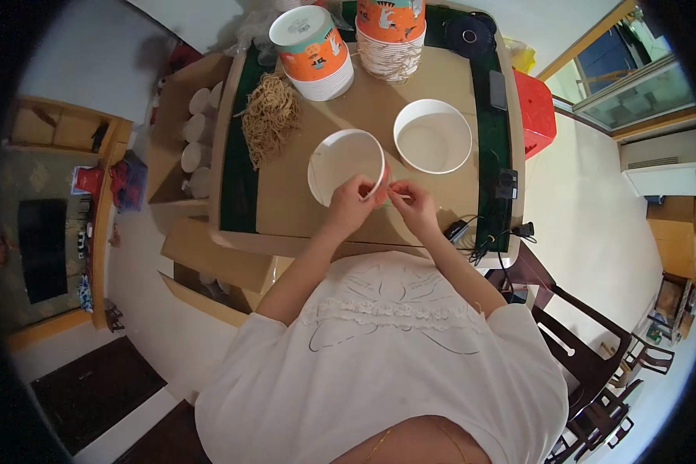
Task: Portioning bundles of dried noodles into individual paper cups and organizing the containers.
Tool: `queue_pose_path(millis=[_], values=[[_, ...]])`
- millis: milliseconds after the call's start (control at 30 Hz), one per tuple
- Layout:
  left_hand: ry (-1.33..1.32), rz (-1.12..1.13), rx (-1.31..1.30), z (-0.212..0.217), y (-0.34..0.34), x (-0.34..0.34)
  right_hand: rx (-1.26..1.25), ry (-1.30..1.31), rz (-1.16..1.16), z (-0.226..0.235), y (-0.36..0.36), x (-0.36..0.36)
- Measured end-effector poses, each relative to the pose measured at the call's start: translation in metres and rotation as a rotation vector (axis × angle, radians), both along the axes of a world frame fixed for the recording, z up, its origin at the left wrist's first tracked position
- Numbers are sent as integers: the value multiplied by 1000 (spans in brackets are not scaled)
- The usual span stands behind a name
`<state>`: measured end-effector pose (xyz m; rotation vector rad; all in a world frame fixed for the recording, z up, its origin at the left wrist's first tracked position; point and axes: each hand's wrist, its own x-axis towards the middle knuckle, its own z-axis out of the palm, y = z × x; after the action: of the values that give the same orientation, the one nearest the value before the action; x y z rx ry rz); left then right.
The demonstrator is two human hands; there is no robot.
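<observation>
A white-lined paper bucket (pixel 346 158) with orange on its outside leans toward me near the table's front. My left hand (pixel 351 204) is closed on its near rim, the thumb and fingers pinching the edge. Close beside it, my right hand (pixel 414 207) is closed in a pinch against the bucket's right side; whatever lies between its fingertips is too small to make out. A second white paper bucket (pixel 433 136) stands upright just beyond my right hand. To the far left lies a tangled heap of tan cords (pixel 271 116).
Two stacks of orange printed buckets, one upside down (pixel 314 54) and one draped with cords (pixel 390 39), stand at the back. Black adapters with cables (pixel 458 230) lie at the right edge. Cardboard boxes (pixel 179 116) with white buckets and a red stool (pixel 533 114) flank the table.
</observation>
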<state>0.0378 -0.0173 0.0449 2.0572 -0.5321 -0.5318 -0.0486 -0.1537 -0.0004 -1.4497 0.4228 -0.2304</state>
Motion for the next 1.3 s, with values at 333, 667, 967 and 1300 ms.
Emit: queue_pose_path(millis=[333, 667, 967, 1300], values=[[61, -16, -130, -6, 18, 16, -216, 23, 96, 21, 9, 23], [157, -64, -156, -3, 8, 10, -267, -13, 36, 26, 6, 20], [-246, -240, 60, -14, -5, 1, -363, 93, 158, -3, -11, 1], [888, 104, -257, -42, -16, 3, -376, 197, 334, 59, 6, -15]])
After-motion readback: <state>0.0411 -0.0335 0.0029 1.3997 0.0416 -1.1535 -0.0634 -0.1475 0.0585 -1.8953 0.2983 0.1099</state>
